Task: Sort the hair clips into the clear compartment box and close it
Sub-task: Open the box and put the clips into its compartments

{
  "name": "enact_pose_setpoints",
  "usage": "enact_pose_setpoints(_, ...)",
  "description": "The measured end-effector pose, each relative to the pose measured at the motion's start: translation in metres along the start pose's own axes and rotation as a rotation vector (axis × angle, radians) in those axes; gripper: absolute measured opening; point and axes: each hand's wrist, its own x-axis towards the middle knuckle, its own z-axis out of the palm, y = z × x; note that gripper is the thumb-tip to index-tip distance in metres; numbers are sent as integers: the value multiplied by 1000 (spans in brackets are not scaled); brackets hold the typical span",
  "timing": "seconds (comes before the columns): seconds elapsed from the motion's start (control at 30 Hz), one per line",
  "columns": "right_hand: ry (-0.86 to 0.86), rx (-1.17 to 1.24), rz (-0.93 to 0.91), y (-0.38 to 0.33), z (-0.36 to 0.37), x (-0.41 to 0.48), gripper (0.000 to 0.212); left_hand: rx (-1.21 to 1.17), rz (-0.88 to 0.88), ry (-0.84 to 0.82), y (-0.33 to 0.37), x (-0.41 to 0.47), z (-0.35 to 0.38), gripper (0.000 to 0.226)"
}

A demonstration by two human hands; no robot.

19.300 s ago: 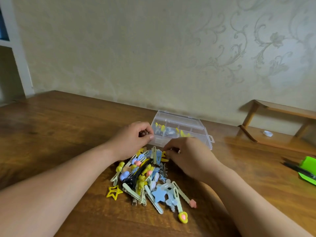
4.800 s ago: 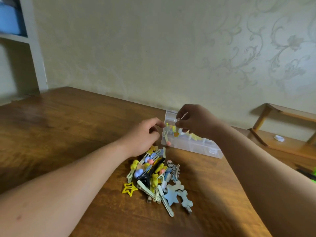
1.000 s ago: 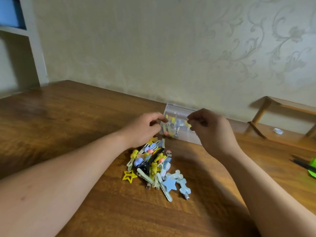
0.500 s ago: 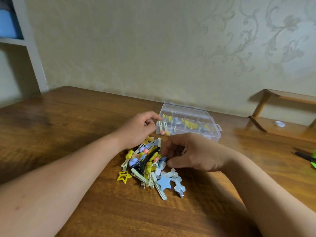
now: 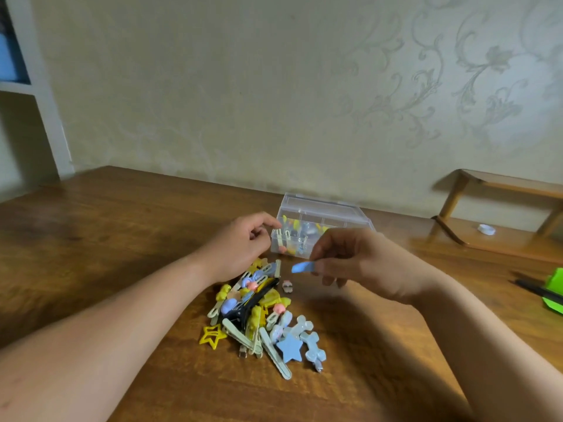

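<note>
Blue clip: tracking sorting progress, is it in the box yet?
Out: the right hand pinches the blue clip on the near side of the box.

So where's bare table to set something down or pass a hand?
Bare table lies left of the left hand and clip pile, and right of the right hand up to the green object. Crowded: between clear box and pile, where both hands sit, the right pinching a blue clip.

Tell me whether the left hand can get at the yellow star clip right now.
Probably yes. The yellow star clip lies uncovered at the near left edge of the pile; the left hand, by the clear box, would only need to draw back.
</note>
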Motion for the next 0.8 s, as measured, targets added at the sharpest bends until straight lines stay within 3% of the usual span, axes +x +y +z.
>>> enact_pose_setpoints(0.13,449,180,83,11,-30,9,3,-18,18,10,-5,4,1,34)
enact_pose_setpoints(0.23,715,38,244,32,-57,30,1,-14,29,6,-8,6,1,32)
enact_pose_setpoints(0.3,710,-146,346,43,-68,43,2,-16,33,2,-9,6,1,32)
enact_pose_setpoints(0.5,474,-512,513,56,-70,81,5,-21,31,2,-11,7,2,31)
enact_pose_setpoints(0.8,448,-668,616,70,-70,93,8,-22,39,4,-11,8,3,30)
